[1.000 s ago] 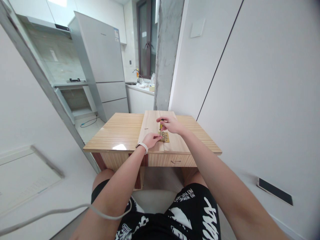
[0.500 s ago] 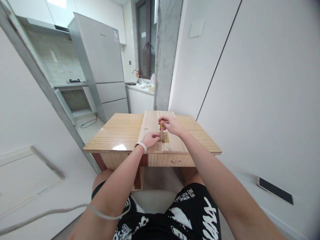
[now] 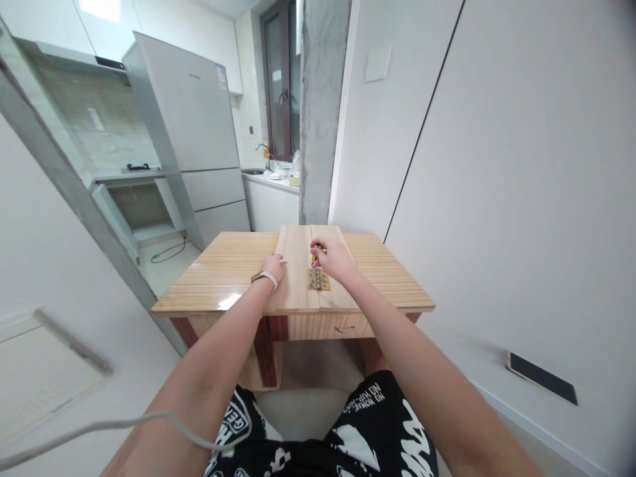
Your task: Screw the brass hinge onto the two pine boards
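A brass hinge (image 3: 318, 279) lies unfolded across the seam between two pale wooden boards (image 3: 297, 291), with holes along both leaves. My right hand (image 3: 332, 257) is closed around a screwdriver (image 3: 316, 254) with a yellow and black handle, held nearly upright just beyond the hinge. Whether its tip touches anything cannot be made out. My left hand (image 3: 273, 266), with a pale band on the wrist, rests at the left board's left edge. Its fingers are drawn together beside a small thin piece (image 3: 283, 262), too small to name surely.
The boards lie on a striped wooden desk (image 3: 213, 271) with a drawer (image 3: 342, 326) below its front edge. A pale cable (image 3: 169, 416) crosses near my left forearm. On a ledge to the right is a phone (image 3: 541, 377). A refrigerator (image 3: 186, 112) stands behind.
My left hand has left the hinge and moved left to the small piece on the board. My right hand stays near the hinge with the screwdriver. The view has shifted slightly.
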